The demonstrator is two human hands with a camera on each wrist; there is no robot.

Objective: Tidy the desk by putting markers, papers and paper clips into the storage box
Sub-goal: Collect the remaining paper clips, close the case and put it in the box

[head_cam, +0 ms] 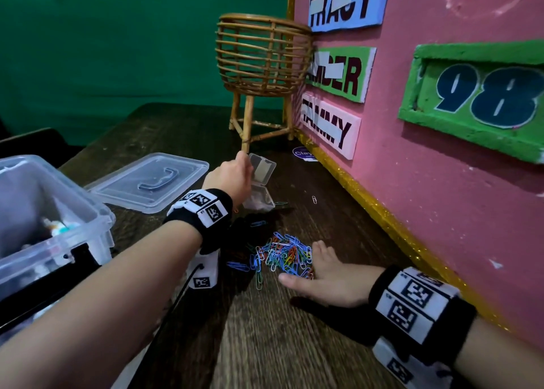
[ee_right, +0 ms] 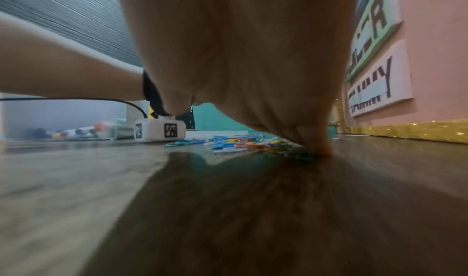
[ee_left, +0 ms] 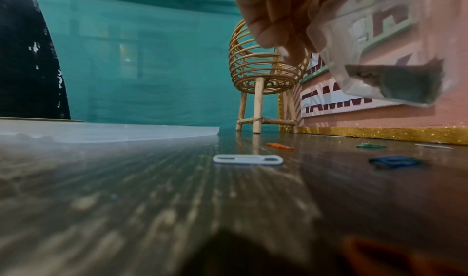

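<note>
blue plaque [head_cam: 348, 1]: I read "TRACY", partly taped over, on the pink board [head_cam: 441, 167].
green plaque [head_cam: 341, 75]: I make out only "ER" at the end; tape hides the rest.
pink plaque [head_cam: 329, 126]: I read "TAMMY", taped across the middle.
green frame [head_cam: 477, 100]: "98" in big dark numerals.
round sticker [head_cam: 303, 154] on the bench: starts "Cla", the rest is cut off.

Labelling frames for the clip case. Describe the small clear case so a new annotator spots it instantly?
Start at the rattan basket stand against the pink board. Just in front of its legs, the left hand holds the small clear hinged case open over the desk. Unlike the big storage box and its flat lid, it is palm-sized and lifted.
</note>
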